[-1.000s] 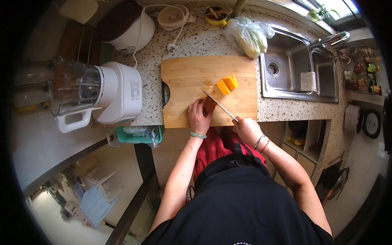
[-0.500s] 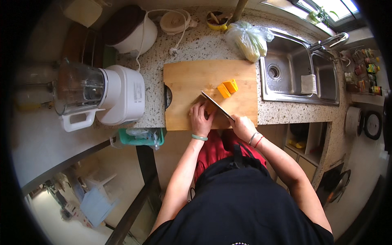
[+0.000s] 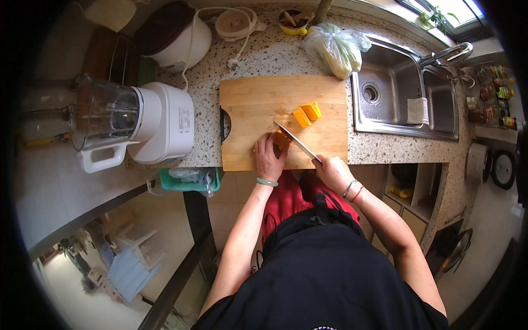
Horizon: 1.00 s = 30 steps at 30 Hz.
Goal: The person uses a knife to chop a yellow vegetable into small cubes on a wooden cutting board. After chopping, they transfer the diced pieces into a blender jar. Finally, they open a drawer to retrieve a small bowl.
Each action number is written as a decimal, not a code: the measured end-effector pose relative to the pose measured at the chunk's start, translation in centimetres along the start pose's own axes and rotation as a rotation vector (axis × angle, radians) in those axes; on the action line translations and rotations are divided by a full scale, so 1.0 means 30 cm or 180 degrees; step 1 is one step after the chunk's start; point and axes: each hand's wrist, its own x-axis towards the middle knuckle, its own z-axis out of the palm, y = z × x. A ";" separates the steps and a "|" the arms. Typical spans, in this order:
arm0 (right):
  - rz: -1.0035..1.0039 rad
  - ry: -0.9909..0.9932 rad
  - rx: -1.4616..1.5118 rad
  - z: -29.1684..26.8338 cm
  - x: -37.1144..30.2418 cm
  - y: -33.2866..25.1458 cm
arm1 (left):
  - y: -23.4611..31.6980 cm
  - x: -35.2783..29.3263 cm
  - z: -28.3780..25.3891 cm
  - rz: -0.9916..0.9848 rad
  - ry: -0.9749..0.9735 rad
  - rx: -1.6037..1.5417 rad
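- on my left, a white blender (image 3: 177,124) with a clear jug stands on the speckled counter (image 3: 204,113), apart from the work
- next comes the wooden board (image 3: 247,99), lying flat near the counter's front edge, with everything i am tracking on it
- the left hand (image 3: 269,163) is at the board's near side, its fingers bent and clamped around an orange chunk (image 3: 284,138), thumb on the near side; much of the chunk is hidden under the hand
- the knife (image 3: 300,144) slants across the board just right of those fingers, tip pointing up and left, blade against the chunk's right side as far as i can tell; whether it has bitten in, i cannot tell
- beyond the blade, two orange blocks (image 3: 302,117) lie side by side on the board, touched by neither hand
- the right hand (image 3: 333,171) has its fingers wrapped around the knife's handle, near the board's front edge
- i read the step in hand as cutting or trimming the held chunk; to my mind the next move calls for a firm left grip, fingertips tucked clear, and steady right-hand pressure along the blade
- furthest right, past the board, i have the steel sink (image 3: 388,113)
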 end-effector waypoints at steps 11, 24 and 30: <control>0.0024 -0.0139 -0.0025 -0.064 0.005 -0.046 | -0.014 -0.004 0.011 -0.0083 0.0085 -0.0018; 0.0035 0.0003 -0.0117 0.074 0.073 0.014 | -0.012 0.003 0.005 0.0030 0.0006 -0.0121; -0.0038 0.0094 -0.0111 0.063 0.075 0.004 | -0.010 -0.003 -0.017 0.0025 -0.0099 0.0064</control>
